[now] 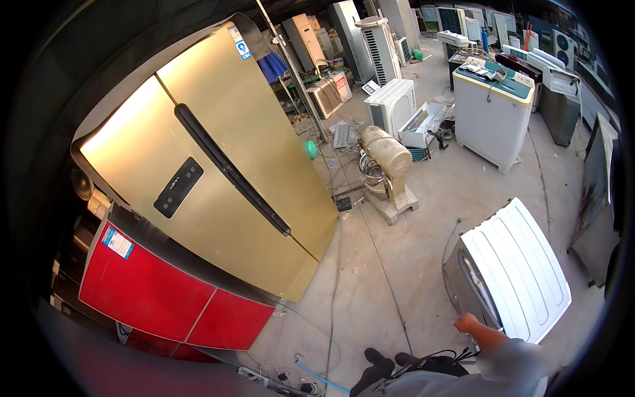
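My right hand [467, 323] shows at the lower right, its fingers curled in and no object seen in it. The bare forearm comes out of a grey sleeve. Close beside the hand stands a white washing machine [522, 268] with a ribbed panel and a grey front; I cannot tell whether the hand touches it. My left hand is out of view. To the left towers a gold refrigerator [264, 132] with a long dark handle strip and a black display panel [178, 187]. In front of it is a red refrigerator [145, 284] with a label on its door.
A mixer [387, 155] stands on the concrete floor ahead. Behind it are an outdoor air-conditioner unit [391, 104] and a twin-tub washing machine [493, 112]. A metal pole [294, 73] rises beside the gold refrigerator. Cables and a blue hose [321, 378] lie near my feet.
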The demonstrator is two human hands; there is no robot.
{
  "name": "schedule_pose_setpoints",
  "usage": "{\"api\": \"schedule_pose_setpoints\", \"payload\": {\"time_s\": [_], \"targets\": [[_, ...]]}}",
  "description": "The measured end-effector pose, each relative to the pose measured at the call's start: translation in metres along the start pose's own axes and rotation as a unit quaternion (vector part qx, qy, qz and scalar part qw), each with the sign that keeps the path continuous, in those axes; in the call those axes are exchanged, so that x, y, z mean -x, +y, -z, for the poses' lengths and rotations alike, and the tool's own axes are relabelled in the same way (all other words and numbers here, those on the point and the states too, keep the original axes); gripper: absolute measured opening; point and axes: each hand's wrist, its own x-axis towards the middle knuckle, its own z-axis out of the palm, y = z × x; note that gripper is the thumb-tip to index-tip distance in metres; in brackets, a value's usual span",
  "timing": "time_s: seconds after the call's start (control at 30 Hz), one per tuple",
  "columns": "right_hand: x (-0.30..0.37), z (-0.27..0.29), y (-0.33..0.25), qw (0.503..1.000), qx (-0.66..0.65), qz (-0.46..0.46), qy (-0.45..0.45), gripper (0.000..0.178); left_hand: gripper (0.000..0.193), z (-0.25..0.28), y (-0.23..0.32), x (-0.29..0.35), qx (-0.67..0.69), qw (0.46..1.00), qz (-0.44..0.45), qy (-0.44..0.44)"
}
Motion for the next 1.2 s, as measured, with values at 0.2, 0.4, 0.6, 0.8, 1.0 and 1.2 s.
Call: {"api": "schedule_pose_setpoints", "payload": {"time_s": [0.2, 0.4, 0.6, 0.8, 1.0, 1.2], "targets": [[0.092, -0.057, 0.041, 0.914, -0.265, -0.272, -0.143, 0.045, 0.028, -0.036, 0.079, -0.057, -0.059, 0.998, 0.021, -0.027], [0.127, -0.023, -0.014, 0.664, -0.625, -0.411, -0.011, 0.026, 0.023, -0.052, 0.142, -0.121, -0.097, 0.992, 0.063, -0.049], [0.065, 0.17, -0.049, 0.76, -0.555, -0.32, 0.108, 0.031, 0.02, -0.053, 0.239, -0.221, -0.141, 0.976, 0.066, -0.153], [0.01, 0.207, 0.02, 0.663, -0.55, -0.406, 0.305, 0.026, 0.033, -0.2, 0.415, -0.284, -0.175, 0.974, -0.013, -0.14], [-0.074, 0.28, 0.108, 0.566, -0.602, -0.429, 0.366, 0.023, 0.023, -0.356, 0.533, -0.285, -0.19, 0.974, -0.042, -0.119], [-0.142, 0.371, 0.228, 0.649, -0.595, -0.374, 0.291, 0.025, 0.028, -0.493, 0.595, -0.278, -0.315, 0.945, 0.041, -0.075]]}}
